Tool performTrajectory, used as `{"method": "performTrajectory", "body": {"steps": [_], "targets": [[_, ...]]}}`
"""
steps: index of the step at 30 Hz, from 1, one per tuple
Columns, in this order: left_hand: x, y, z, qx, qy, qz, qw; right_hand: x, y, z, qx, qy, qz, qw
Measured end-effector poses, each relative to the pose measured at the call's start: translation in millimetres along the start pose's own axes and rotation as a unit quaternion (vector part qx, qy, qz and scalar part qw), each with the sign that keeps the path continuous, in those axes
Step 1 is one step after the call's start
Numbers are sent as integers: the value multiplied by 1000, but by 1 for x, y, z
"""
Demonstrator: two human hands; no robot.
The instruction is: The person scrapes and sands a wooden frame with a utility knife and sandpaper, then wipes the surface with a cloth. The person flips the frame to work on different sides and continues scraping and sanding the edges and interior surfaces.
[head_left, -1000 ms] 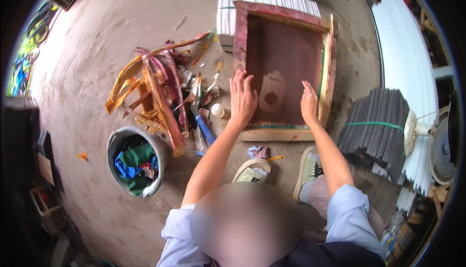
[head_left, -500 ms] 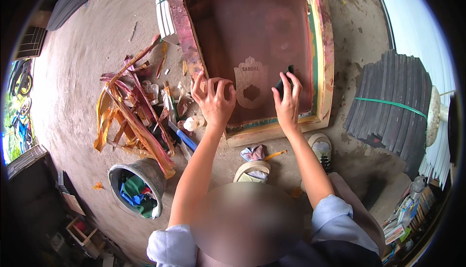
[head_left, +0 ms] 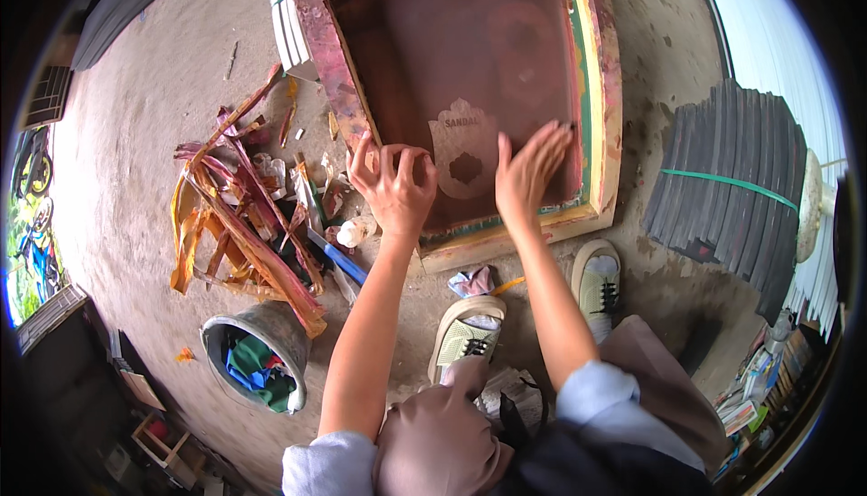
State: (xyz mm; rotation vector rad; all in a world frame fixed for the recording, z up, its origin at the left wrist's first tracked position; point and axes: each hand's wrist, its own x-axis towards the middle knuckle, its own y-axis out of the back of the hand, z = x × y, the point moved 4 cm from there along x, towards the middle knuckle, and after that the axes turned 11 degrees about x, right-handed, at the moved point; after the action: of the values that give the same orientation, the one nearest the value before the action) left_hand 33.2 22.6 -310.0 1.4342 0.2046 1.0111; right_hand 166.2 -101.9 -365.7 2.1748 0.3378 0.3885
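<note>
Wooden screen-printing frame [head_left: 332, 72]: on the concrete floor [head_left: 135, 180] in front of the person, mesh [head_left: 452, 45] dark reddish brown, with a pale label-shaped stencil [head_left: 450, 146] near its lower end.
Left hand [head_left: 395, 191]: at the frame's lower left, fingers bent, thumb and forefinger curved close together; whether they pinch anything cannot be told.
Right hand [head_left: 531, 176]: over the mesh right of the stencil, fingers straight and side by side, thumb set apart; what lies beneath the palm is hidden.
Left of the frame: a small white bottle [head_left: 354, 232], a blue-handled tool [head_left: 348, 263] and a heap of torn yellow-brown and pink strips [head_left: 248, 234].
Grey bucket [head_left: 295, 326]: tilted, below the heap, with green and blue cloth scraps [head_left: 255, 356] inside.
Right side: a stack of dark grey sheets [head_left: 731, 148] bound by a green strap [head_left: 722, 183].
Shoes [head_left: 471, 333]: pale green, black-laced, just below the frame.
</note>
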Motion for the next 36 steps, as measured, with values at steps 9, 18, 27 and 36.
{"method": "performTrajectory", "body": {"steps": [9,18,27,36], "targets": [[0,-3,-10,31,2,3,999,-56,-11,-10,8,75,-117,990],[-3,-4,-2,41,-9,-18,999,64,-16,-73,74,125,16,989],[-3,-2,1,26,-1,-34,999,20,-24,-37,33,-143,99,984],[-3,1,-9,25,4,-25,999,-40,-9,-5,-14,32,-90,995]]}}
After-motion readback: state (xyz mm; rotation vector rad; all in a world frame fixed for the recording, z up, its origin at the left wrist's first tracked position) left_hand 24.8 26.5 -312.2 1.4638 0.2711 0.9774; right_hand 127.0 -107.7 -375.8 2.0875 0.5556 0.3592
